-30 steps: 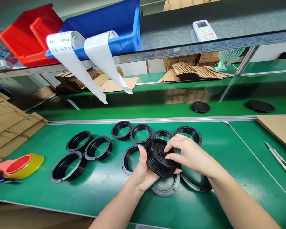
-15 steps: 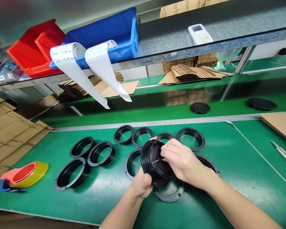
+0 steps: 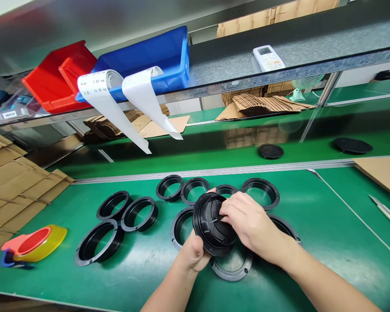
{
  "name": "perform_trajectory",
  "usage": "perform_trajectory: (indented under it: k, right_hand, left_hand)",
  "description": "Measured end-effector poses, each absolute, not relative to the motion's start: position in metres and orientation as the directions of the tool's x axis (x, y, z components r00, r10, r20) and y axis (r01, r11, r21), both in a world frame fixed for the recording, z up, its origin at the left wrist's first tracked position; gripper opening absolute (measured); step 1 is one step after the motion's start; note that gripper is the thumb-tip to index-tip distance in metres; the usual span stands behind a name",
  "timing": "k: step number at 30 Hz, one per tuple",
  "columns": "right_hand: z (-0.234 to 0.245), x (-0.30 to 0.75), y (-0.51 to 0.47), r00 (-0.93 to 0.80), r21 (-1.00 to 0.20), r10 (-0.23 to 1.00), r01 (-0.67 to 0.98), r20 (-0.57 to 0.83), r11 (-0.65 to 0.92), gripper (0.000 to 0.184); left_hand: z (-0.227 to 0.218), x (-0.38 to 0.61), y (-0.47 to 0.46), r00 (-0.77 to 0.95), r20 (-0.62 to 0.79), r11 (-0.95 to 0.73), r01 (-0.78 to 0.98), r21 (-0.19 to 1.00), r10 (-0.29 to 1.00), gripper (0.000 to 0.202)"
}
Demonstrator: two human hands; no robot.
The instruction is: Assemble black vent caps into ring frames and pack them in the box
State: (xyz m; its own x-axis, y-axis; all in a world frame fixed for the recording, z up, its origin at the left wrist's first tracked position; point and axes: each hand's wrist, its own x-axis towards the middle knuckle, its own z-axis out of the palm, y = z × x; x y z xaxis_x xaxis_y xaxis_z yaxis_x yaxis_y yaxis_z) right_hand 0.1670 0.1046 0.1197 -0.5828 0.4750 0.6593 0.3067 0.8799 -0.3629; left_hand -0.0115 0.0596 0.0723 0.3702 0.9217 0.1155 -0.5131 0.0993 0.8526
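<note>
Head view: just below the frame's centre, my left hand grasps the black part while my right hand seemingly adjusts its middle, fingers bunched, pinch unclear to me; the next move calls for steady left support.

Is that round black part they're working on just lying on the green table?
No, the left hand holds the round black part up while the right hand has its fingers at its middle.
</note>
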Motion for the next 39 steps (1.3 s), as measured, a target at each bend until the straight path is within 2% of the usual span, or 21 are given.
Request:
perform_trajectory:
  k: [6,9,13,15,18,21,23,27,31,33,36,39]
  right_hand:
    - [0.114,0.16,0.105,-0.547,-0.336,0.425,0.261,0.721,0.905,0.025]
    - [0.11,0.158,0.109,-0.511,-0.342,0.404,0.215,0.759,0.915,0.022]
    - [0.113,0.164,0.115,-0.526,-0.419,0.429,0.145,0.734,0.896,0.013]
    - [0.12,0.172,0.115,-0.515,-0.484,0.493,0.163,0.701,0.859,0.011]
    - [0.13,0.185,0.113,-0.377,-0.626,0.663,0.236,0.646,0.744,0.011]
    - [0.131,0.192,0.114,-0.29,-0.79,0.809,0.21,0.512,0.576,0.016]
    - [0.128,0.193,0.117,-0.296,-0.865,0.862,0.171,0.412,0.472,0.019]
    - [0.118,0.186,0.123,-0.279,-0.925,0.912,0.144,0.302,0.35,0.029]
    - [0.111,0.172,0.121,-0.388,-0.995,0.919,0.04,0.068,0.091,0.044]
    - [0.11,0.166,0.12,-0.426,-0.995,0.904,-0.102,0.028,-0.017,0.05]
    - [0.111,0.163,0.119,-0.344,-0.966,0.934,-0.257,0.096,0.005,0.052]
    - [0.115,0.164,0.115,-0.316,-0.968,0.932,-0.223,0.18,0.111,0.04]
  left_hand:
    - [0.08,-0.008,0.061,0.382,0.132,0.07,-0.471,0.879,0.915,0.109]
    - [0.081,-0.01,0.061,0.328,0.12,0.048,-0.462,0.885,0.937,0.111]
    - [0.077,-0.013,0.062,0.277,0.153,-0.01,-0.456,0.89,0.949,0.115]
    - [0.076,-0.013,0.063,0.274,0.178,-0.016,-0.505,0.863,0.945,0.114]
    - [0.078,-0.008,0.064,0.316,0.192,0.071,-0.662,0.746,0.929,0.112]
    - [0.085,-0.002,0.064,0.36,0.171,0.179,-0.755,0.631,0.917,0.111]
    - [0.088,0.0,0.065,0.367,0.162,0.208,-0.78,0.59,0.916,0.108]
    - [0.081,-0.003,0.07,0.327,0.18,0.18,-0.814,0.553,0.928,0.099]
    - [0.075,-0.009,0.073,0.237,0.16,0.091,-0.783,0.616,0.958,0.071]
    - [0.078,-0.01,0.072,0.176,0.113,0.051,-0.723,0.689,0.978,0.073]
    - [0.088,-0.006,0.071,0.052,0.092,-0.037,-0.647,0.762,0.994,0.085]
    - [0.098,0.0,0.071,-0.058,0.123,-0.134,-0.565,0.814,0.991,0.097]
